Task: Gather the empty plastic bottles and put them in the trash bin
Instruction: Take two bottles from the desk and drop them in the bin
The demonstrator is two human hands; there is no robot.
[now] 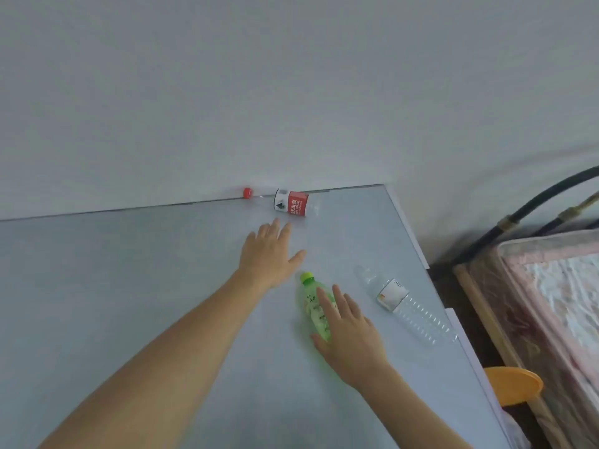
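Observation:
Three empty plastic bottles lie on a pale grey table (129, 286). A clear bottle with a red cap and red label (290, 203) rests against the wall at the table's far edge. My left hand (269, 254) reaches toward it, fingers spread, a short way in front of it and not touching. A green-capped bottle (312, 303) lies nearer me. My right hand (348, 335) lies over its lower half with fingers apart, not closed around it. A clear ribbed bottle with a white label (402, 306) lies to the right near the table's edge.
An orange round lid or rim (513, 385) shows below the table's right edge. A bed with a pink patterned mattress (551, 303) and a dark metal frame (534, 205) stands to the right. A plain white wall backs the table.

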